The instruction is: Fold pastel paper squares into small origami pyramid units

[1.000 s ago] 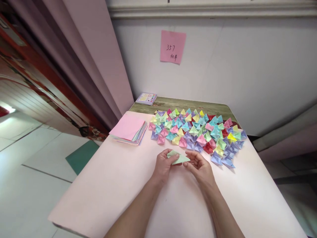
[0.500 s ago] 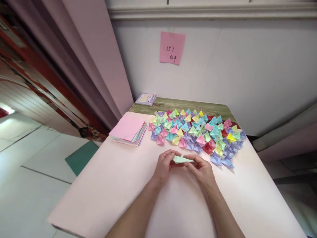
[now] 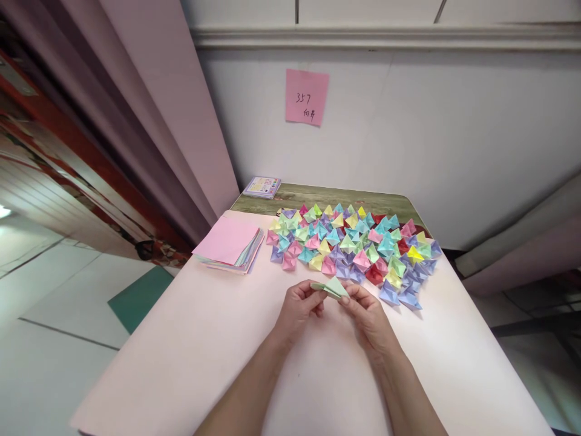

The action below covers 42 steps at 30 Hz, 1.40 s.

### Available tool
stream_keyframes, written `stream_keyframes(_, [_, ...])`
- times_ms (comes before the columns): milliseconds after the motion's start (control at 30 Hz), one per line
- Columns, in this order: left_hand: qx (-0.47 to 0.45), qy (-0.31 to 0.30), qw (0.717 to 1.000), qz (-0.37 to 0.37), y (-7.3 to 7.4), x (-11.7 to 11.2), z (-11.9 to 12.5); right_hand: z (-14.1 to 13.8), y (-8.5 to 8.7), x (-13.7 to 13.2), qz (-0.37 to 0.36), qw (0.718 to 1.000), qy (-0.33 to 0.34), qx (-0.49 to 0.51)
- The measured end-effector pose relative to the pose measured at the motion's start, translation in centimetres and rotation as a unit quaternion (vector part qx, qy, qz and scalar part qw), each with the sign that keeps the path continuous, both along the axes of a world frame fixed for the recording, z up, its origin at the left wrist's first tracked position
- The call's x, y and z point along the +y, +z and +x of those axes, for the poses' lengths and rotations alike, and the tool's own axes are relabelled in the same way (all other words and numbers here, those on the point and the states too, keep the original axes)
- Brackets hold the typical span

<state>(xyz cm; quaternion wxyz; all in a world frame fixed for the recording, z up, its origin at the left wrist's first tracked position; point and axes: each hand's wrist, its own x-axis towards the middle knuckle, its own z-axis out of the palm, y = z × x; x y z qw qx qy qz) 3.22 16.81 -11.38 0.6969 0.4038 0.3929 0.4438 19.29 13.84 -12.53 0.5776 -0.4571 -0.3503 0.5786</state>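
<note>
A small pale green folded paper boat (image 3: 334, 286) is held between both hands, a little above the table. My left hand (image 3: 297, 309) pinches its left end between thumb and fingers. The right end is gripped by my right hand (image 3: 367, 312), with the thumb in front. A pointed flap stands up at the paper's middle. Just beyond my hands lie many finished paper boats (image 3: 347, 244) in purple, pink, blue, green, yellow and red, packed close together.
A stack of coloured paper sheets (image 3: 227, 241), pink on top, lies at the table's left. Packets (image 3: 262, 186) rest at the back left corner. A pink note (image 3: 307, 97) is stuck on the wall. The pale table (image 3: 181, 363) reaches toward me.
The green paper has been tilted in my hands, so its pointed flap now shows higher. My fingers have shifted along its ends. The whole view has moved slightly.
</note>
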Motion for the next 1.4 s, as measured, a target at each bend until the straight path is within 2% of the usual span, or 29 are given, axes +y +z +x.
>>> stream_keyframes(133, [0.018, 0.051, 0.998, 0.014, -0.2, 0.2, -0.2, -0.2, 0.1, -0.1, -0.001, 0.998, -0.011, -0.069])
stream_keyframes(300, [-0.024, 0.044, 0.998, -0.028, -0.6, 0.0, 0.1, -0.8, -0.1, -0.3, 0.027, 0.988, -0.025, -0.151])
stream_keyframes(400, [-0.04, 0.06, 0.996, -0.043, -0.7, -0.4, 0.6, -1.3, -0.4, -0.5, 0.034, 0.978, -0.052, -0.199])
stream_keyframes(533, [-0.049, 0.062, 0.995, -0.065, -0.6, -0.7, 1.1, -2.1, -0.9, -0.8, 0.019, 0.977, -0.089, -0.193])
stream_keyframes(633, [-0.032, 0.068, 0.995, -0.069, -0.6, -0.7, 1.0, -2.4, -1.2, -0.8, 0.006, 0.984, -0.067, -0.165])
stream_keyframes(733, [0.005, 0.088, 0.994, -0.056, -0.7, -0.4, 0.8, -2.1, -1.4, -0.7, -0.006, 0.987, -0.018, -0.158])
stream_keyframes(867, [0.024, 0.107, 0.993, -0.048, -0.7, -0.3, 0.7, -1.5, -1.1, -0.7, -0.01, 0.988, 0.042, -0.151])
stream_keyframes(1000, [0.022, 0.111, 0.992, -0.05, -0.4, -0.3, 0.6, -1.4, -0.6, -0.8, -0.024, 0.989, 0.062, -0.13])
stream_keyframes(1133, [0.002, 0.106, 0.993, -0.059, -0.5, -0.3, 0.6, -1.7, -0.5, -0.8, -0.024, 0.989, 0.04, -0.141])
stream_keyframes(1267, [-0.075, 0.089, 0.99, -0.079, -0.6, -0.3, 0.7, -2.0, -0.5, -0.9, -0.012, 0.987, -0.008, -0.16])
stream_keyframes(1400, [-0.138, 0.081, 0.984, -0.081, -0.5, -0.4, 0.8, -2.2, -0.5, -1.1, 0.02, 0.963, -0.082, -0.255])
